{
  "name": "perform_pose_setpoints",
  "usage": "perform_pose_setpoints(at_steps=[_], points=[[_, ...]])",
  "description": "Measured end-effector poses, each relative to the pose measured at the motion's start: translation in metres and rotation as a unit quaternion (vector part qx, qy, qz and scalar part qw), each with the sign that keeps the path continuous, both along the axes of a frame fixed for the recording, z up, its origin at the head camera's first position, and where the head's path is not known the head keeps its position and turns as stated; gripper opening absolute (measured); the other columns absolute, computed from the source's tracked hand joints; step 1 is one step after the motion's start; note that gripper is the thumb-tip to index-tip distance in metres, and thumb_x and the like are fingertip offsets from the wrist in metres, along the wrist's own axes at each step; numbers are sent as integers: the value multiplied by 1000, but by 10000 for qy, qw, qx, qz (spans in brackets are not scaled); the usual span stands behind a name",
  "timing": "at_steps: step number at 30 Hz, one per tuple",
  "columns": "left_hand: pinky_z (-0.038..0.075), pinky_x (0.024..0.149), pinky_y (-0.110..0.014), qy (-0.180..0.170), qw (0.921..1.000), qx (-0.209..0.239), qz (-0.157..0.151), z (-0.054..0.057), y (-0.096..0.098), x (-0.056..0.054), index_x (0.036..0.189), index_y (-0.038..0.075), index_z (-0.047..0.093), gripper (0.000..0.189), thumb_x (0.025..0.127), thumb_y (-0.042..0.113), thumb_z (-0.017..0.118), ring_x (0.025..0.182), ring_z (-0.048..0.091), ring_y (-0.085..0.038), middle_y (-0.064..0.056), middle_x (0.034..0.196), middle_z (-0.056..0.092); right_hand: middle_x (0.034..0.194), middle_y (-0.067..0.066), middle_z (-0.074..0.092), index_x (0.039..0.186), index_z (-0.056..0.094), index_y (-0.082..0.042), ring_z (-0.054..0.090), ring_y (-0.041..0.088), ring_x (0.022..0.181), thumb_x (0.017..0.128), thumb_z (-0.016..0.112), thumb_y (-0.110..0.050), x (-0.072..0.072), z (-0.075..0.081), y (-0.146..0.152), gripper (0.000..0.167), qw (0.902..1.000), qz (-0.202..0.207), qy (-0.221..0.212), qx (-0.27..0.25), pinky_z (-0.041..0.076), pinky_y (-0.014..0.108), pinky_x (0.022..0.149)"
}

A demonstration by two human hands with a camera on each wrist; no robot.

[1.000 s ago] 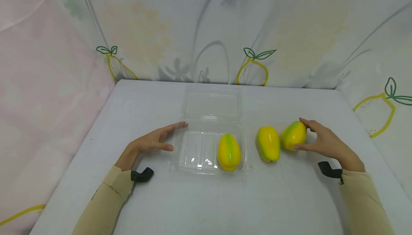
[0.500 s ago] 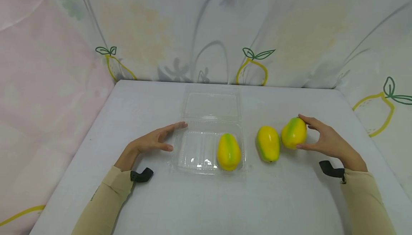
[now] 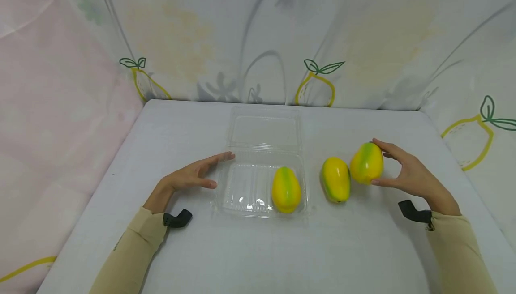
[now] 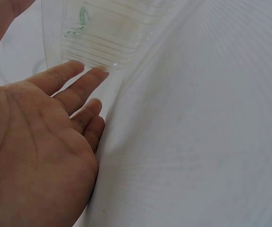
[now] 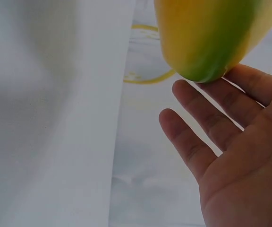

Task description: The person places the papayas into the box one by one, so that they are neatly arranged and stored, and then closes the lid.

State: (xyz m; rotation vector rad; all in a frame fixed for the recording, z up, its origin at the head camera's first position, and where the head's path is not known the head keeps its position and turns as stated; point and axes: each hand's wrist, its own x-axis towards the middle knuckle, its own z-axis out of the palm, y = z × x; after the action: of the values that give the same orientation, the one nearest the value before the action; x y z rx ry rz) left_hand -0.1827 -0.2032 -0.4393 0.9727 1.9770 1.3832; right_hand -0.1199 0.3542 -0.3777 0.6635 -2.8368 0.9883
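My right hand (image 3: 417, 175) pinches a yellow papaya (image 3: 366, 163) with a green stripe between thumb and fingertips, held a little above the table. In the right wrist view, fingertips touch the green end of that papaya (image 5: 216, 38), while two other fingers stay extended. Just left of it, a second papaya (image 3: 336, 180) lies on the table. A third papaya (image 3: 286, 190) sits in the right part of a clear plastic clamshell box (image 3: 242, 186), whose lid (image 3: 266, 130) is folded back. My left hand (image 3: 189, 175) lies at the box's left edge, fingers extended; fingertips meet its rim in the left wrist view.
A white table (image 3: 258, 258) carries everything. Behind it hangs a fabric backdrop (image 3: 225, 39) printed with lemons, and a pinkish cloth (image 3: 60, 106) borders the left side. Black wrist mounts (image 3: 177, 219) stick out from both sleeves.
My right hand has raised its papaya off the table and shifted it slightly away from me. The left hand, the box and the other papayas stay in place.
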Motion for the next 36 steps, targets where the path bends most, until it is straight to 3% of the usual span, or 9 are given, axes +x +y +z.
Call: perform_pose_setpoints(at_steps=[3,9,14,19,26,30,34,36], points=[[12,113,-10,-19,10000,-16,29,0,0,1,156,10,22,82,88,5,67,153,5,-27,-10,163,22,144,-25,37,150,38,-8,30,-21,125,66,90,-7,0,0,-1,99,9999,94,65,-96,25,-2,96],[12,113,-10,-16,10000,12,44,0,-1,2,156,9,22,82,88,5,67,153,6,-27,-10,163,22,144,-26,37,150,39,-9,30,-20,126,64,90,-5,0,0,-3,100,9996,169,153,-138,26,0,97],[12,113,-10,24,10000,-24,39,1,-2,4,156,9,22,82,88,6,67,152,9,-20,-10,163,23,145,-27,36,151,38,-13,32,-20,123,64,90,-7,2,4,-9,101,9997,180,132,-90,23,1,98],[13,114,-9,137,9999,-41,16,0,-3,2,156,9,22,82,88,4,67,152,10,-14,-11,162,23,147,-20,40,150,39,-13,36,-15,121,62,91,-6,4,9,-21,102,9989,368,248,-131,23,2,99],[13,114,-10,128,9999,-107,41,4,-2,-2,156,10,24,82,87,5,69,153,8,-27,-9,162,24,148,-3,47,149,41,-9,40,-6,123,57,94,-7,1,18,-46,106,9953,825,422,-286,27,4,103],[12,114,-11,69,9999,-102,74,4,-2,-3,156,11,24,82,87,6,69,153,6,-28,-9,162,24,148,6,48,148,41,-7,40,-4,126,57,94,-10,-5,21,-64,106,9913,1154,515,-375,27,6,104],[10,116,-17,-34,10000,-56,23,1,-2,-2,156,11,23,82,88,6,67,153,5,-26,-9,163,22,148,10,47,149,40,-8,41,6,133,61,94,-20,-13,22,-92,104,9881,1446,434,-286,27,11,109],[10,116,-18,-78,10000,-37,-1,-1,-2,-1,156,12,23,82,88,6,67,153,5,-26,-8,163,21,150,7,45,150,39,-11,41,12,135,64,93,-28,-16,23,-111,103,9869,1573,295,-202,29,21,114]])
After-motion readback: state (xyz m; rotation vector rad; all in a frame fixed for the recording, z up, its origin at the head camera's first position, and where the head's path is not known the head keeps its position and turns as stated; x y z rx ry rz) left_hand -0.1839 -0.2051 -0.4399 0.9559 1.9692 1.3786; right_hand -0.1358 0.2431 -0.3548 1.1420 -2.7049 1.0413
